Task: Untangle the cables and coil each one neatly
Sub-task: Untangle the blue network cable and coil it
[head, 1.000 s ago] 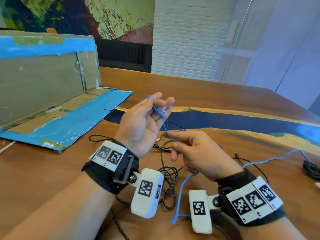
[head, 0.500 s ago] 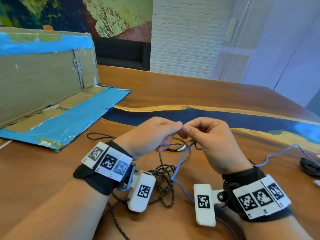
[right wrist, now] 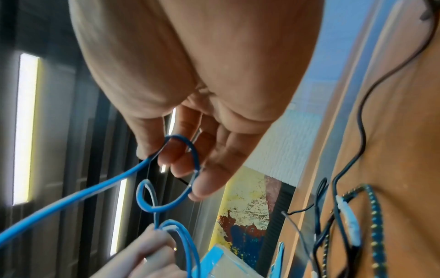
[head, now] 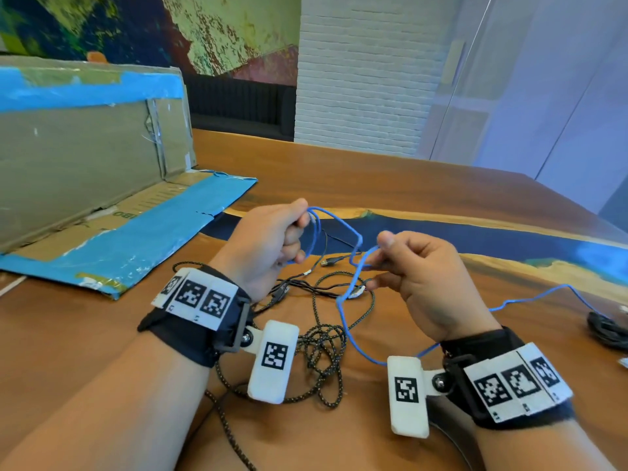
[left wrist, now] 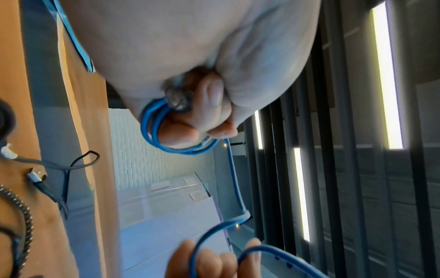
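My left hand (head: pixel 272 246) is raised over the table and grips small loops of the blue cable (head: pixel 343 229), with the clear plug (left wrist: pixel 177 98) tucked against its palm. My right hand (head: pixel 418 277) holds the same blue cable (right wrist: pixel 188 169) a little to the right, looped over its curled fingers (right wrist: pixel 176 156). From there the cable drops, passes under my right wrist and trails to the right across the table (head: pixel 543 294). A black-and-yellow braided cable (head: pixel 323 355) and thin black cables (head: pixel 306 287) lie tangled on the wood beneath my hands.
A flattened cardboard box with blue tape (head: pixel 102 198) stands and lies at the left. A coiled black cable (head: pixel 608 331) sits at the right edge. The wooden table (head: pixel 407 185) has a blue resin strip (head: pixel 475 239) across it.
My hands met low over the table half a second ago. They have since lifted and drawn apart, the left holding the loops and the right feeding another stretch of blue cable.
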Demonstrator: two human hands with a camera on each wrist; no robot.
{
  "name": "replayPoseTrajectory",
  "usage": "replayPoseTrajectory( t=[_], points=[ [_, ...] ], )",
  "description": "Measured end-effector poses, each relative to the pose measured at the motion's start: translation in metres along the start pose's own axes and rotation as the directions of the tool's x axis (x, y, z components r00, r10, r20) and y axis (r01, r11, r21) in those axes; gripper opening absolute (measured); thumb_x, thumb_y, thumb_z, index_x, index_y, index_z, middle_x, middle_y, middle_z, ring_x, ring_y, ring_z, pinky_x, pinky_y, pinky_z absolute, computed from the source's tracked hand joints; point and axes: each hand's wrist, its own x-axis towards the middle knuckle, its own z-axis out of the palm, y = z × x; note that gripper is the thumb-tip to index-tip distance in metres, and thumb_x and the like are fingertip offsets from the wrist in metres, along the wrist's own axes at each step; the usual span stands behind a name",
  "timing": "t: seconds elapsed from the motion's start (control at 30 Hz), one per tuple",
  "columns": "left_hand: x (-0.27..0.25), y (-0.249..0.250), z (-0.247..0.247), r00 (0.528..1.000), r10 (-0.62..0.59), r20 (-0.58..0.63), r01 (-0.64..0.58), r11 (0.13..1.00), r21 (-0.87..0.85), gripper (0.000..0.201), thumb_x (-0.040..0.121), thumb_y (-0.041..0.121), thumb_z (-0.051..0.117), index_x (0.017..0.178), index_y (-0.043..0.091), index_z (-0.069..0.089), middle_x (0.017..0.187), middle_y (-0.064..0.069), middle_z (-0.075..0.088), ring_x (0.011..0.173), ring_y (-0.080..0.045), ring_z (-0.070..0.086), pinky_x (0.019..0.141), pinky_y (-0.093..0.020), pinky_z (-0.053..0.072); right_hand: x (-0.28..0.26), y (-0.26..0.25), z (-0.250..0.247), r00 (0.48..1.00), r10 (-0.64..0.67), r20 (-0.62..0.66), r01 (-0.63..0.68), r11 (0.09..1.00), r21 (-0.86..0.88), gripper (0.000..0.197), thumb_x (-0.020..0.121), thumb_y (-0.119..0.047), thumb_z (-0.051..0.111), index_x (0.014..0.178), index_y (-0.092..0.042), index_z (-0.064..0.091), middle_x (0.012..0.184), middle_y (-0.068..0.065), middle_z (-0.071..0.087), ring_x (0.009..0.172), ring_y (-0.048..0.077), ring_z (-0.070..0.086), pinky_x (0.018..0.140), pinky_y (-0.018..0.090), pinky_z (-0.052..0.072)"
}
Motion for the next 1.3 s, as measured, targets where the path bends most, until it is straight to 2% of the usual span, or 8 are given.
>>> replayPoseTrajectory(
  t=[0.17, 0.33, 0.57, 0.67, 0.77, 0.9, 1.07, 1.3],
  points=[
    [0.004, 0.005, -0.008, 0.999, -0.024, -0.042, 0.012, 0.964, -0.265, 0.04, 0.11, 0.032, 0.04, 0.075, 0.017, 0.051, 0.049, 0.008, 0.019, 0.04, -0.01, 0.019, 0.053, -0.026, 0.038, 0.007, -0.007, -0.015, 0.959, 0.104, -0.263, -0.039, 0.969, 0.242, 0.029, 0.107, -0.03, 0.048, 0.083, -0.015, 0.056, 0.064, 0.0, 0.062, 0.068, 0.021, 0.07, 0.053, 0.028, 0.053],
    [0.006, 0.005, -0.009, 0.993, -0.043, -0.114, -0.004, 0.925, -0.379, 0.04, 0.111, 0.033, 0.038, 0.077, 0.018, 0.051, 0.051, 0.009, 0.021, 0.041, -0.01, 0.021, 0.055, -0.025, 0.04, 0.008, -0.004, -0.024, 0.968, 0.116, -0.221, -0.038, 0.944, 0.327, 0.014, 0.102, -0.009, 0.054, 0.106, -0.018, 0.065, 0.066, -0.002, 0.051, 0.066, 0.014, 0.055, 0.071, 0.035, 0.053],
    [0.011, 0.011, -0.025, 0.963, -0.061, -0.262, -0.055, 0.909, -0.414, 0.038, 0.111, 0.035, 0.039, 0.078, 0.019, 0.051, 0.051, 0.008, 0.022, 0.041, -0.01, 0.023, 0.058, -0.025, 0.039, 0.009, -0.003, -0.02, 0.95, 0.212, -0.229, -0.203, 0.977, 0.065, 0.029, 0.109, -0.027, 0.047, 0.089, -0.014, 0.063, 0.078, 0.005, 0.061, 0.072, 0.024, 0.067, 0.058, 0.037, 0.057],
    [0.01, 0.01, -0.021, 0.963, -0.044, -0.265, -0.06, 0.928, -0.368, 0.037, 0.111, 0.034, 0.039, 0.079, 0.019, 0.051, 0.051, 0.008, 0.023, 0.041, -0.01, 0.025, 0.058, -0.024, 0.042, 0.005, -0.002, -0.013, 0.946, 0.269, -0.184, -0.269, 0.963, 0.023, 0.023, 0.11, -0.026, 0.044, 0.094, -0.015, 0.056, 0.094, 0.01, 0.069, 0.073, 0.029, 0.073, 0.067, 0.047, 0.06],
    [0.009, 0.008, -0.017, 0.965, -0.018, -0.262, -0.06, 0.956, -0.288, 0.036, 0.111, 0.033, 0.039, 0.08, 0.018, 0.052, 0.049, 0.009, 0.024, 0.041, -0.01, 0.026, 0.058, -0.024, 0.044, 0.007, 0.003, -0.013, 0.945, 0.251, -0.207, -0.264, 0.964, -0.038, 0.014, 0.108, -0.015, 0.048, 0.117, -0.022, 0.056, 0.126, 0.007, 0.064, 0.099, 0.032, 0.073, 0.078, 0.053, 0.062],
    [0.008, 0.003, -0.008, 0.965, -0.005, -0.262, -0.034, 0.989, -0.142, 0.033, 0.11, 0.029, 0.041, 0.081, 0.017, 0.053, 0.049, 0.009, 0.024, 0.043, -0.011, 0.025, 0.06, -0.028, 0.045, 0.006, 0.002, -0.012, 0.946, -0.015, -0.324, -0.054, 0.977, -0.205, 0.055, 0.096, 0.006, 0.048, 0.126, -0.039, 0.055, 0.144, -0.009, 0.051, 0.135, 0.01, 0.049, 0.106, 0.04, 0.048],
    [0.003, -0.001, 0.001, 0.981, 0.002, -0.194, 0.0, 1.0, 0.008, 0.028, 0.107, 0.025, 0.044, 0.083, 0.015, 0.053, 0.051, 0.004, 0.023, 0.048, -0.017, 0.021, 0.063, -0.032, 0.044, -0.001, -0.009, 0.002, 0.909, -0.339, -0.241, 0.312, 0.939, -0.144, 0.034, 0.097, -0.008, 0.057, 0.127, -0.021, 0.063, 0.13, -0.002, 0.068, 0.127, 0.01, 0.061, 0.109, 0.031, 0.047],
    [-0.002, -0.008, 0.014, 1.0, -0.021, -0.006, 0.022, 0.986, 0.167, 0.033, 0.109, 0.026, 0.044, 0.083, 0.01, 0.055, 0.05, 0.004, 0.026, 0.045, -0.015, 0.026, 0.058, -0.029, 0.041, -0.005, -0.009, 0.018, 0.996, -0.081, 0.03, 0.083, 0.994, -0.076, 0.033, 0.102, -0.004, 0.056, 0.132, -0.015, 0.061, 0.094, 0.01, 0.076, 0.065, 0.027, 0.07, 0.067, 0.034, 0.059]
  ],
)
